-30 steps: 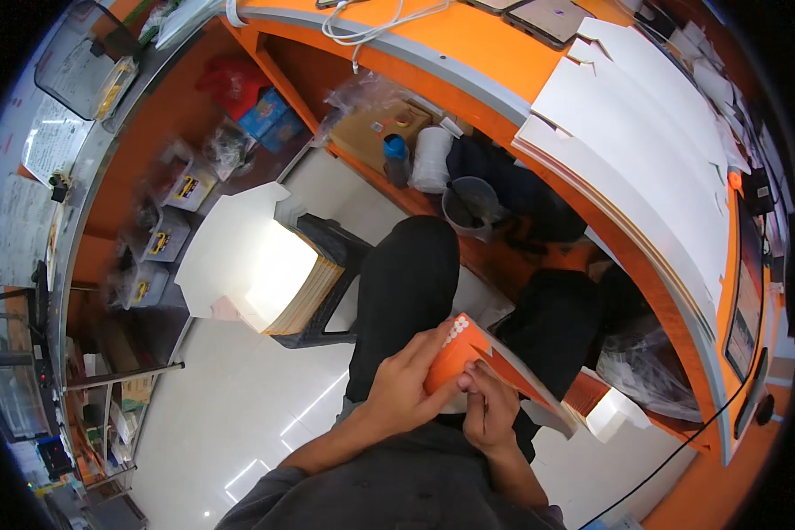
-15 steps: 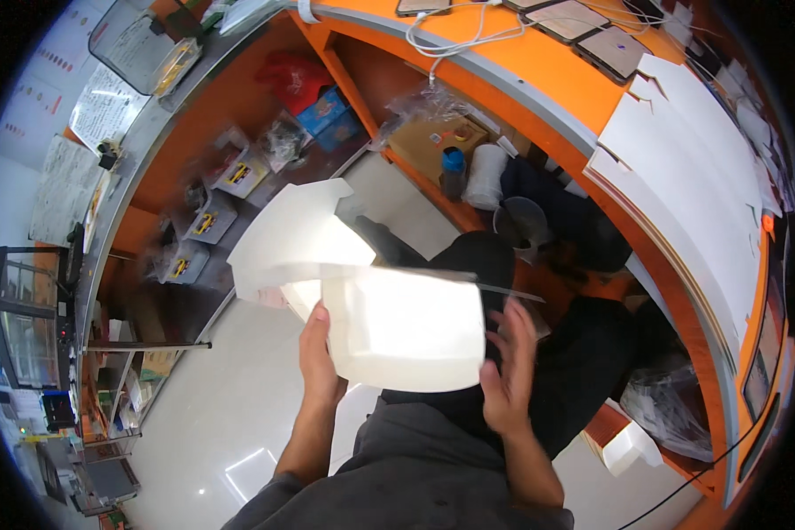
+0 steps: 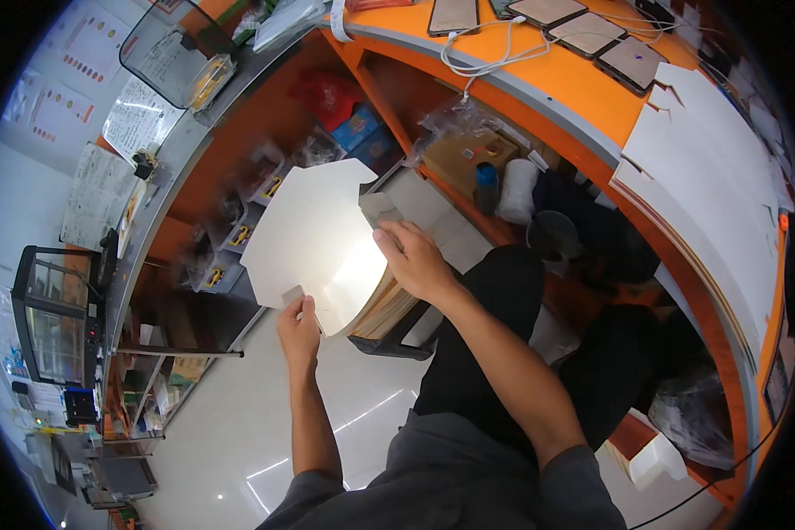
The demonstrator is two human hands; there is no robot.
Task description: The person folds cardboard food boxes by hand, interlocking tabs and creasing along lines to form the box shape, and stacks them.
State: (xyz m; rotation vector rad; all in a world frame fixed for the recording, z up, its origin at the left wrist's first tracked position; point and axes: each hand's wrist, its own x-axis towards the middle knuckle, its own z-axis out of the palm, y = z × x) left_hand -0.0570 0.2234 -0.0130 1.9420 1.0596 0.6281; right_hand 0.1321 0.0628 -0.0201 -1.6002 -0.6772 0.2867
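A white paperboard box blank (image 3: 305, 216) lies on a stack of similar pieces whose brownish edges (image 3: 384, 309) show along the near right side. Under the stack is a black stool (image 3: 389, 346). My left hand (image 3: 300, 336) pinches a small flap at the blank's near left corner. Along its right edge, my right hand (image 3: 418, 262) grips the board beside another small flap (image 3: 380, 208), thumb on top. Bright light falls across the near part of the blank, which looks slightly curved.
My knees in black trousers (image 3: 495, 291) are right of the stool. An orange counter (image 3: 539, 66) curves round the right, bearing phones, white cables and large white sheets (image 3: 698, 168). A white box (image 3: 654, 459) stands low at right. Plastic bins (image 3: 238, 234) sit on a shelf left.
The folded white tray between my hands is no longer there. Both hands have moved left and away from me onto the blank on the stack. The view has shifted slightly.
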